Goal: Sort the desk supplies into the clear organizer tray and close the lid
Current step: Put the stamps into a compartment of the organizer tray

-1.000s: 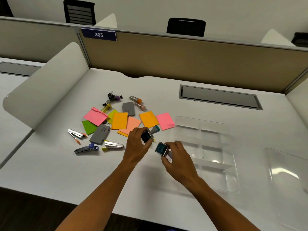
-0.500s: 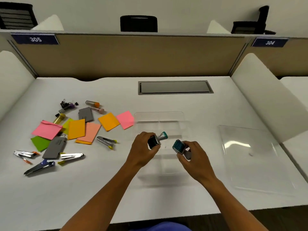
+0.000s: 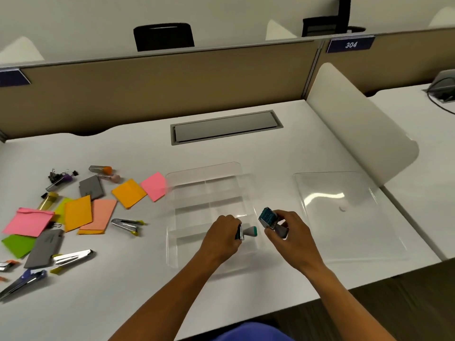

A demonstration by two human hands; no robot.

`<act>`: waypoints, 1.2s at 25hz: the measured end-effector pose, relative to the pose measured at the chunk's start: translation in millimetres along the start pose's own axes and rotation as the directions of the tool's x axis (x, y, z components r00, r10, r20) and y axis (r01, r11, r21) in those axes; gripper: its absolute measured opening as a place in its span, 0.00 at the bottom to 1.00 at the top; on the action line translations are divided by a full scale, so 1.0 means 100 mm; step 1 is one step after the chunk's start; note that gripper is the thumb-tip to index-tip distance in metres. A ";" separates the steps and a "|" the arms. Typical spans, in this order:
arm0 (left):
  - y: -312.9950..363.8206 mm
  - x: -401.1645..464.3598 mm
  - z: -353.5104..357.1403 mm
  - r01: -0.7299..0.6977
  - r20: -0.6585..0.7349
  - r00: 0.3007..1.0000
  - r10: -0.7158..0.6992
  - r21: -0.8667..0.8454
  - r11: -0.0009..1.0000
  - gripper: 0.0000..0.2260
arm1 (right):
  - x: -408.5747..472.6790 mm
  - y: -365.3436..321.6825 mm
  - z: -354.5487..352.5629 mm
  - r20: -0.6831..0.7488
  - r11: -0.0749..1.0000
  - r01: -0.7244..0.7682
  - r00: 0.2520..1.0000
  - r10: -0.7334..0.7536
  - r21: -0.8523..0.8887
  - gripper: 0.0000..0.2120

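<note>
While your left hand [image 3: 222, 236] and right hand [image 3: 286, 230] each close around a small teal stamp [image 3: 267, 217] over the near end of the clear organizer tray [image 3: 209, 168], its compartments look empty; sticky notes [image 3: 129, 193], staplers [image 3: 124, 225] and clips wait left of it, the lid [image 3: 344, 217] lies right.

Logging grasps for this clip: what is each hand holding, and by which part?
Each holds a small stamp. The left hand grips its stamp at the block end, teal handle protruding. The right hand holds its stamp by the handle.

Bright, even light; lid [image 3: 344, 212] glare.
</note>
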State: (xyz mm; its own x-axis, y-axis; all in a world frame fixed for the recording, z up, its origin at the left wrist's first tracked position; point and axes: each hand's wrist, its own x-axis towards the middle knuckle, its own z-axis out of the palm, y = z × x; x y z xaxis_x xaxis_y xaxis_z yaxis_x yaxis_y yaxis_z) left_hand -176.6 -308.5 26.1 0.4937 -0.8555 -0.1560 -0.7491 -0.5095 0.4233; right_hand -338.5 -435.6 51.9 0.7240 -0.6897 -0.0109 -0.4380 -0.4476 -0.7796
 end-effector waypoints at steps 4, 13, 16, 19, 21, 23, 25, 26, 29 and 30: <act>0.00 0.05 0.08 0.067 0.153 0.985 -0.081 0.093 0.993 0.14 | 0.01 0.03 -0.01 0.000 1.000 0.008 1.000 -0.008 0.001 0.21; 0.02 0.12 0.08 0.096 0.267 0.955 -0.130 0.135 0.986 0.21 | 0.14 -0.02 0.09 0.044 0.995 0.079 0.996 -0.076 -0.065 0.21; 0.00 0.11 0.03 0.081 0.272 0.956 -0.109 0.113 0.990 0.20 | 0.18 -0.05 0.16 0.072 0.989 0.106 0.992 -0.099 -0.099 0.22; -0.09 0.04 -0.05 0.049 0.184 0.981 -0.061 0.066 0.997 0.21 | 0.21 -0.08 0.22 0.102 0.976 0.159 0.984 -0.145 -0.150 0.22; -0.18 -0.04 -0.14 0.068 0.055 0.996 -0.066 -0.033 0.997 0.20 | 0.24 -0.10 0.25 0.137 0.966 0.186 0.977 -0.163 -0.177 0.22; -0.28 -0.13 -0.21 0.091 -0.086 0.991 -0.107 -0.173 0.981 0.16 | 0.26 -0.13 0.28 0.203 0.958 0.208 0.965 -0.168 -0.197 0.22; -0.36 -0.22 -0.24 0.108 -0.208 0.963 -0.174 -0.296 0.949 0.14 | 0.28 -0.18 0.33 0.286 0.942 0.238 0.944 -0.167 -0.235 0.23; -0.39 -0.27 -0.24 0.117 -0.245 0.947 -0.208 -0.342 0.933 0.13 | 0.29 -0.20 0.37 0.321 0.929 0.259 0.932 -0.168 -0.264 0.23; -0.42 -0.40 -0.21 0.136 -0.275 0.924 -0.265 -0.410 0.902 0.12 | 0.32 -0.29 0.50 0.382 0.841 0.358 0.902 -0.200 -0.406 0.22; -0.42 -0.43 -0.20 0.136 -0.276 0.923 -0.269 -0.421 0.897 0.11 | 0.33 -0.31 0.55 0.399 0.804 0.388 0.893 -0.208 -0.450 0.21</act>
State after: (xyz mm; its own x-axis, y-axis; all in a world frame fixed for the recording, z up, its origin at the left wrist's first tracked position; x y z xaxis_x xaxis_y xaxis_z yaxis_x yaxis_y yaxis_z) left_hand -157.5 -248.3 33.1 0.7793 -0.6266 -0.0114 -0.4190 -0.5345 0.7340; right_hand -272.0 -413.8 41.3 0.9502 -0.2959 -0.0975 -0.3111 -0.8837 -0.3498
